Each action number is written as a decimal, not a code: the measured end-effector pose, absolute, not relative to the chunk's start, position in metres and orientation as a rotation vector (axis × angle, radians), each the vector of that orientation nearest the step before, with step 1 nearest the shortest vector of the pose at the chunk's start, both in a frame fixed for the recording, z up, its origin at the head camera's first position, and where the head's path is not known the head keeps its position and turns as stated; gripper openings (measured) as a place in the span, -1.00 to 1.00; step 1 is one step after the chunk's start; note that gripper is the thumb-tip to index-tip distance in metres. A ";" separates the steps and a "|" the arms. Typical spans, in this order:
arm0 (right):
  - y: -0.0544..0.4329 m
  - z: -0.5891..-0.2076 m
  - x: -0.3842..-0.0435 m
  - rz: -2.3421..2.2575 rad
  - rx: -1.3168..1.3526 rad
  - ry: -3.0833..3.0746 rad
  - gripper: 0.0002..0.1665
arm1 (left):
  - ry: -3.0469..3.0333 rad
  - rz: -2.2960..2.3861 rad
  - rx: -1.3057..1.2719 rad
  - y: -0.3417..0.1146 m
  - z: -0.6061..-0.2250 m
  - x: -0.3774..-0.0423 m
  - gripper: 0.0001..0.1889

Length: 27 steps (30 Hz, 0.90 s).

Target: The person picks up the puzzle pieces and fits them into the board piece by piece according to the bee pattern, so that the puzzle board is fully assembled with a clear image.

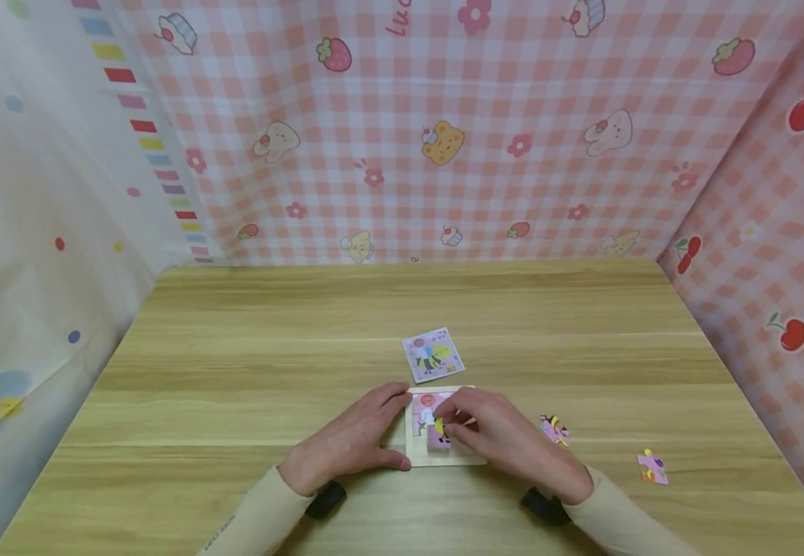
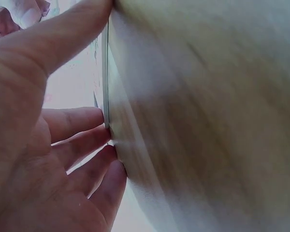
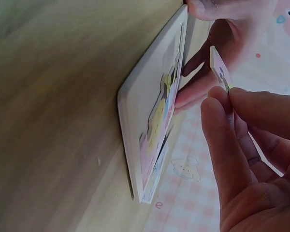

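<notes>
A square wooden puzzle tray (image 1: 417, 457) lies on the table, its upper part filled with pink and yellow bee pieces. My left hand (image 1: 353, 436) rests at its left side, thumb by the near corner and fingertips by the far corner; the left wrist view shows them against the tray's thin edge (image 2: 106, 77). Between thumb and index finger my right hand (image 1: 506, 432) pinches a puzzle piece (image 1: 439, 438), pink with some yellow and black. That piece is raised and tilted over the tray's lower left in the right wrist view, and the fingertips hide one end of it.
Beyond the tray lies a square picture card (image 1: 433, 355) of a bee. Two loose puzzle pieces are on the table to the right, one (image 1: 554, 430) close to my right forearm, the other (image 1: 653, 466) farther out. A pink checked curtain (image 1: 388, 185) hangs behind the table.
</notes>
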State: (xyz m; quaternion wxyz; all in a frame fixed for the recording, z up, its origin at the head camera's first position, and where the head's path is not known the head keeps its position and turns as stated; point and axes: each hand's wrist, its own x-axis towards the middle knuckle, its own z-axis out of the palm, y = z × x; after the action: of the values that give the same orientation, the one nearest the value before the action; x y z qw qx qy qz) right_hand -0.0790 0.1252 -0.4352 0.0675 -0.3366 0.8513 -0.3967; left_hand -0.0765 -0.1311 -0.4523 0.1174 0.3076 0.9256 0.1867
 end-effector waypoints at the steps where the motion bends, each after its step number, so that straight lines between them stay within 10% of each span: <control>1: 0.124 -0.435 -0.079 -1.187 -1.013 2.570 -0.81 | 2.711 0.546 0.906 -0.131 -0.452 -0.077 -0.01; 27: 0.101 -0.449 -0.083 -1.015 -1.040 2.667 -0.81 | 2.704 0.608 0.904 -0.132 -0.454 -0.075 -0.03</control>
State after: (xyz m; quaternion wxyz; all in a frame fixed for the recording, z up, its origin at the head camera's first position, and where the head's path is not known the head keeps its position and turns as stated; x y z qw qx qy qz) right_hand -0.0828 0.1005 -0.4487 0.0521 -0.3419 0.8769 -0.3338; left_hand -0.0753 -0.1320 -0.4539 0.1129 0.3080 0.9217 0.2072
